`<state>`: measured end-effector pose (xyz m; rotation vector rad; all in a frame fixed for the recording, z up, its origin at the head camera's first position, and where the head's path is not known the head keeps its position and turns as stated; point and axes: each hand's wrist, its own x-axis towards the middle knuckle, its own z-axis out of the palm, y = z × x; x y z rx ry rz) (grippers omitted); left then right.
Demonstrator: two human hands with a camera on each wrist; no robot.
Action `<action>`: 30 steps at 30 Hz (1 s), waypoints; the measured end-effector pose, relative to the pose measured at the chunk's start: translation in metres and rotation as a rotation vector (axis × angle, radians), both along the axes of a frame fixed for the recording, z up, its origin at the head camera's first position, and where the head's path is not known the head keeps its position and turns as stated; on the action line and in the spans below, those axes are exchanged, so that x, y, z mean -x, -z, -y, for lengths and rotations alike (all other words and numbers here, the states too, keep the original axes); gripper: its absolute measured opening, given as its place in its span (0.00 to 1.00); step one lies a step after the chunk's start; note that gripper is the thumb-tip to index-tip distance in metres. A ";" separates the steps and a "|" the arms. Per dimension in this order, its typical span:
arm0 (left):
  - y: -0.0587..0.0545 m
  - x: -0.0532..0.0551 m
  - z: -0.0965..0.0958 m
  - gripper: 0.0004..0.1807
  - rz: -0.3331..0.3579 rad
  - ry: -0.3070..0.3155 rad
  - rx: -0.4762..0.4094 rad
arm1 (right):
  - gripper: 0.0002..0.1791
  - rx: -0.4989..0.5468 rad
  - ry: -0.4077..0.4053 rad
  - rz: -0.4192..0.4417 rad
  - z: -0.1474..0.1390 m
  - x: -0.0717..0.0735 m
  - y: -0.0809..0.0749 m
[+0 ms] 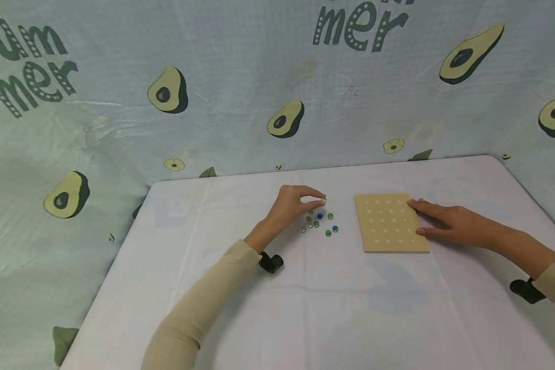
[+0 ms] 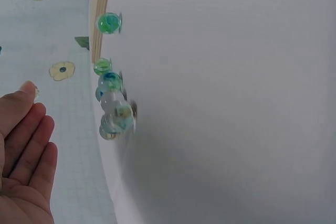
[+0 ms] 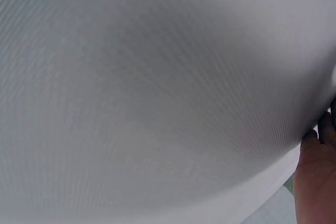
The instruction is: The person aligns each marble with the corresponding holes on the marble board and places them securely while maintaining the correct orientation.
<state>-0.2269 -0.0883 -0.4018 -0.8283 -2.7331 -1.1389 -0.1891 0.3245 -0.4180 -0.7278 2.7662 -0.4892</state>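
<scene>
Between thumb and forefinger, my left hand (image 1: 292,201) pinches a pale clear marble (image 1: 324,200) above the far side of a small group of marbles. In the left wrist view only a sliver of that marble (image 2: 37,95) shows at the fingertips. The loose glass marbles include a dark blue marble (image 1: 320,216) and a green marble (image 1: 328,233); others are clear or light blue. To their right lies a square wooden board (image 1: 388,246) with rows of small round hollows. My right hand (image 1: 453,224) rests at its right edge, fingers extended and thumb touching the side.
A white cloth covers the table (image 1: 333,318). Behind it hangs a pale curtain (image 1: 231,103) printed with avocados and lettering. The right wrist view shows mostly white cloth and part of the right hand (image 3: 317,182).
</scene>
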 end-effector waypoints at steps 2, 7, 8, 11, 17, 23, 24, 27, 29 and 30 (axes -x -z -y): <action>-0.001 -0.001 -0.003 0.12 0.002 0.002 -0.012 | 0.45 -0.002 0.003 0.006 0.000 0.000 -0.001; -0.004 -0.001 -0.011 0.12 -0.009 0.007 -0.029 | 0.45 0.000 0.011 0.017 0.001 0.000 -0.001; -0.004 -0.001 -0.013 0.12 -0.007 0.007 -0.031 | 0.45 0.001 0.011 0.017 0.001 0.000 -0.001; -0.006 0.001 -0.020 0.12 -0.011 0.009 -0.029 | 0.46 0.002 0.016 0.024 0.001 -0.001 -0.001; -0.012 0.000 -0.030 0.13 -0.053 0.003 -0.058 | 0.46 0.005 0.016 0.031 0.002 -0.001 0.000; -0.012 0.002 -0.036 0.13 -0.067 0.001 -0.061 | 0.46 0.012 0.005 0.014 0.002 0.000 0.000; -0.011 0.002 -0.037 0.13 -0.060 0.003 -0.062 | 0.46 0.009 0.006 0.016 0.002 0.000 0.000; -0.009 0.004 -0.041 0.13 -0.043 0.008 -0.072 | 0.46 0.002 0.006 0.012 0.001 0.000 0.001; -0.008 0.006 -0.043 0.13 -0.036 0.014 -0.076 | 0.46 -0.003 0.010 0.011 0.001 0.000 0.001; -0.008 0.007 -0.045 0.13 -0.029 0.015 -0.078 | 0.46 -0.003 0.012 0.015 0.001 0.000 0.000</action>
